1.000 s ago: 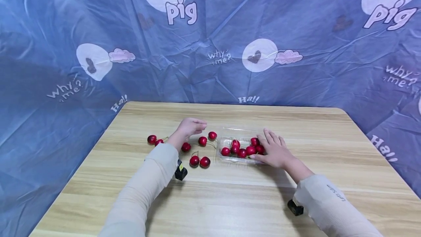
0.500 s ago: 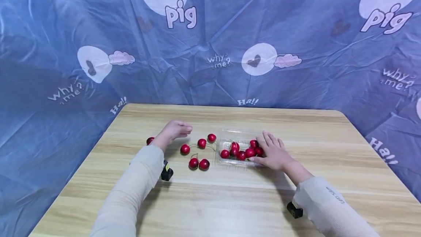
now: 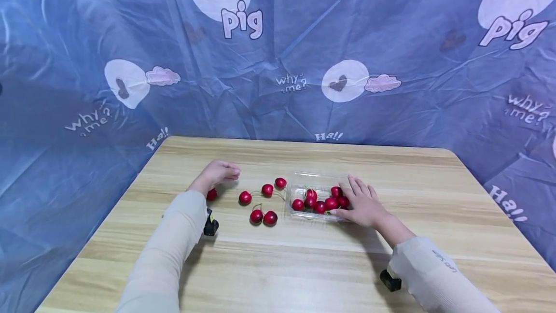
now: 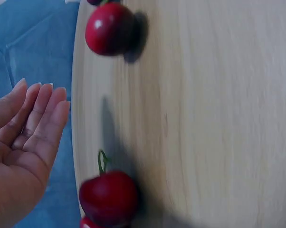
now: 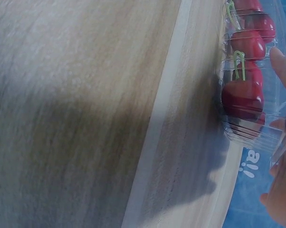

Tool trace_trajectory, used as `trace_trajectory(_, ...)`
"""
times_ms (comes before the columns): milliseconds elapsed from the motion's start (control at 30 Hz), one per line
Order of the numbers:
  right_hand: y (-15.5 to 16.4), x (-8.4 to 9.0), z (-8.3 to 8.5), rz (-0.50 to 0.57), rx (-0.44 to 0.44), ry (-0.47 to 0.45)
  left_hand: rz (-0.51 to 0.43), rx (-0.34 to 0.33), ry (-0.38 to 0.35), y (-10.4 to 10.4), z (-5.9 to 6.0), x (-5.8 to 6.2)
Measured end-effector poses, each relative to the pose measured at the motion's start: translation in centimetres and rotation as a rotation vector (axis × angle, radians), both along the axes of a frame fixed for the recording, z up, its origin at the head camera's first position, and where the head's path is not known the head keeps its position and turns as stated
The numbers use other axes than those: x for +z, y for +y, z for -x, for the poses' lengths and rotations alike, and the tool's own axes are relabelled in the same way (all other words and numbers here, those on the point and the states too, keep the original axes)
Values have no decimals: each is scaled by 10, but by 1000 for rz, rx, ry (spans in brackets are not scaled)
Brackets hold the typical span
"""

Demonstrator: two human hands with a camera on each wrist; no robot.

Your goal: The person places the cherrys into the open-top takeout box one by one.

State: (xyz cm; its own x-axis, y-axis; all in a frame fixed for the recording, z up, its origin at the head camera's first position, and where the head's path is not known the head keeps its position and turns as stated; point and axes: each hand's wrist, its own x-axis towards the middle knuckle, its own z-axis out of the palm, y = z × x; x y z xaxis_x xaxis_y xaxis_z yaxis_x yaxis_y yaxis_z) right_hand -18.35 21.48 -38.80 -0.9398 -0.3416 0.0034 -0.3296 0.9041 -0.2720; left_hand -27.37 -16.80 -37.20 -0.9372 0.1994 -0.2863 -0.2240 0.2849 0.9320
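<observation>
Blue backdrop (image 3: 278,52): "pig", "why me?", "Ha!!" | sleeve (image 3: 443,261) print unreadable

Left hand (image 3: 215,174) hovers palm down, fingers straight and relaxed (holding nothing); right hand (image 3: 364,203) lies flat, fingers spread, both sleeved forearms extended.

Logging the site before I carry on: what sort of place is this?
Probably a makeshift recording corner, not a kitchen: a light wooden table ringed by a wrinkled blue cartoon-print cloth backdrop, with loose cherries and a clear plastic tray.
</observation>
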Motion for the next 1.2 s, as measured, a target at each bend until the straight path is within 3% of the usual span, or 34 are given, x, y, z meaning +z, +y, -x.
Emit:
trace_trajectory(433,-1,-3,-4,7,-3,9,137,52,14,-18,8,-16)
trace_trajectory(667,-2,-4,-5,3,-8,-1,330,65,94,-29,6,-16)
trace_trajectory(767,-2,-5,-4,2,-8,-1,364,72,101,-34,7,-18)
trace_trajectory(967,-2,-3,-2,-6,-5,6,421,63,125,-42,11,-17)
trace_trajectory(1200,-2,-1,-2,8,-6,18,569,7,164,-49,15,-13)
